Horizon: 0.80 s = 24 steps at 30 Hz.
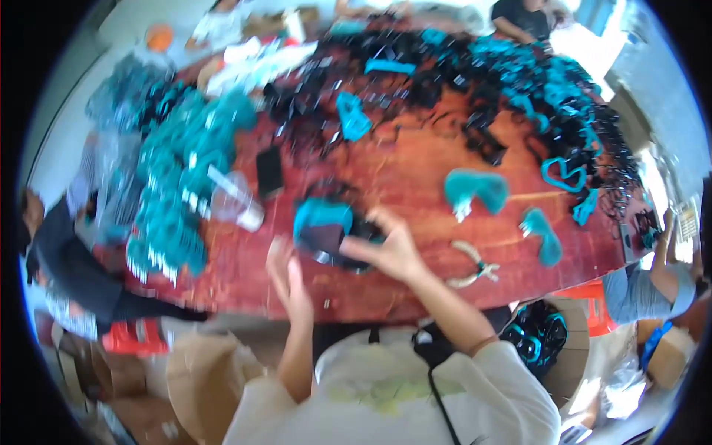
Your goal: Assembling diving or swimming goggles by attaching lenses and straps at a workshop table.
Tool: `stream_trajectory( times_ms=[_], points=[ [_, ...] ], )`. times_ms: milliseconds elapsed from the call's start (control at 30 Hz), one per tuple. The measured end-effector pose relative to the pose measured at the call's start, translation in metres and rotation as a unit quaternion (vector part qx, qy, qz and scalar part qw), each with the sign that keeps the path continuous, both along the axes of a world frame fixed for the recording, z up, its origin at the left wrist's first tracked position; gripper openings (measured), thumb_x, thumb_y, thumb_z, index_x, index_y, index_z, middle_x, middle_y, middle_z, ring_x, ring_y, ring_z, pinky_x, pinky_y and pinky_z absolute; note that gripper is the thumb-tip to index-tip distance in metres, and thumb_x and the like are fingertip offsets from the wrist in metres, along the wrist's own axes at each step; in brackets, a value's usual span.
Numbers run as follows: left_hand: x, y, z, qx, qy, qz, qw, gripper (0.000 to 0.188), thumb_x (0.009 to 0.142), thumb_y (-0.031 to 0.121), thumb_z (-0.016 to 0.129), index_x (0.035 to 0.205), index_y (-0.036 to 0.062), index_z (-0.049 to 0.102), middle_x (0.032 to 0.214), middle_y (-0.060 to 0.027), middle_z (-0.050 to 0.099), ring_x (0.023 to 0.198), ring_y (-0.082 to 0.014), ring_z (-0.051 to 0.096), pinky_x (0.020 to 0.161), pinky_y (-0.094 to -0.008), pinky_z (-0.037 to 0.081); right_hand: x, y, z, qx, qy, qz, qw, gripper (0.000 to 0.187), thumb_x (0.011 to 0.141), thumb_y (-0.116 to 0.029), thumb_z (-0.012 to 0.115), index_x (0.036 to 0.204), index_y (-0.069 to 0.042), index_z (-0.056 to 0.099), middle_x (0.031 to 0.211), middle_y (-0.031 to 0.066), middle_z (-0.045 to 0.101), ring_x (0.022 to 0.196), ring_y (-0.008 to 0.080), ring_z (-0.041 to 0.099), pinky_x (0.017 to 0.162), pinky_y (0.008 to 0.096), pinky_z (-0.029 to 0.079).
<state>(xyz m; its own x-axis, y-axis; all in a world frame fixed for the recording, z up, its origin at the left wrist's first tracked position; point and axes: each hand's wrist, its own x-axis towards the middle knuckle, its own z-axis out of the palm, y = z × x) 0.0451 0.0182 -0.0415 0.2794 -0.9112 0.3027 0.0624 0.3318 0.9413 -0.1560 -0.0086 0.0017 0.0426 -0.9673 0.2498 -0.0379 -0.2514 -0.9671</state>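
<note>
My right hand [387,248] has its thumb and fingers closed on the right side of a teal-and-black goggle-shaped piece [324,222], just above the red-brown table [371,174]. Motion blur hides its finer details. My left hand [288,274] is just left of the piece and nearer to me, with fingers stretched out and nothing in them. To the right lie a teal goggle-shaped part [477,190] with a white tab and a smaller teal part [545,239]. A pair of pliers [473,265] with pale handles rests nearest my right forearm.
Bagged teal parts [182,174] are heaped at the left, beside a clear plastic cup [236,204] and a black phone [269,170]. Black and teal pieces [519,70] pile along the far and right edges. Other people sit around the table; cartons [204,382] stand below it.
</note>
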Motion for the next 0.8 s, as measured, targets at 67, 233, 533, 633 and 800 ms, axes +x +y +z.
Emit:
stream_trajectory(
  times_ms=[67,233,533,633,800],
  points=[
    [-0.024,-0.01,0.022,0.01,0.068,-0.076,0.995,0.047,0.101,0.024,0.047,0.14,-0.0005,0.037,0.136,-0.0184,0.047,0.127,-0.0277,0.046,0.108,-0.0399,0.034,0.003,0.007,0.014,0.072,-0.232,0.019,0.97,0.026,0.079,-0.008,0.076,0.1,-0.003,0.061,0.096,0.0018,0.066,0.087,0.0101,0.061,0.081,0.0275,0.05],
    [-0.064,-0.028,0.06,0.046,0.113,-0.141,0.982,0.032,0.095,0.019,0.061,0.12,-0.0009,0.056,0.11,-0.0065,0.063,0.1,-0.0129,0.058,0.09,-0.0277,0.046,-0.006,0.022,0.015,0.102,-0.252,0.011,0.962,0.022,0.08,-0.001,0.072,0.1,-0.001,0.061,0.093,0.0048,0.067,0.087,0.0108,0.062,0.082,0.0264,0.049],
    [-0.081,-0.021,0.043,0.051,0.279,-0.221,0.933,0.034,0.1,0.027,0.053,0.119,-0.0017,0.056,0.109,-0.0102,0.066,0.094,-0.0151,0.065,0.081,-0.0292,0.054,-0.024,0.013,0.003,-0.022,0.02,-0.145,0.989,0.033,0.068,0.0,0.078,0.069,-0.005,0.045,0.062,-0.0005,0.044,0.057,0.0053,0.043,0.049,0.0276,0.035],
    [-0.077,-0.026,0.04,0.121,0.318,-0.286,0.896,0.042,0.101,0.035,0.048,0.122,-0.0014,0.054,0.107,-0.0109,0.066,0.09,-0.0161,0.067,0.078,-0.0302,0.056,-0.024,0.012,0.011,0.003,0.086,-0.176,0.981,0.034,0.068,-0.002,0.079,0.068,-0.004,0.045,0.06,0.0023,0.045,0.052,0.0082,0.043,0.047,0.0283,0.035],
    [-0.078,-0.043,0.035,0.253,0.395,-0.359,0.807,0.047,0.1,0.04,0.048,0.123,-0.0003,0.055,0.11,-0.0115,0.067,0.094,-0.0195,0.068,0.083,-0.0339,0.056,-0.039,0.014,0.017,0.06,0.12,-0.144,0.981,0.04,0.071,-0.011,0.085,0.086,-0.003,0.049,0.065,0.0041,0.053,0.054,0.0086,0.053,0.048,0.0262,0.042]
  ],
)
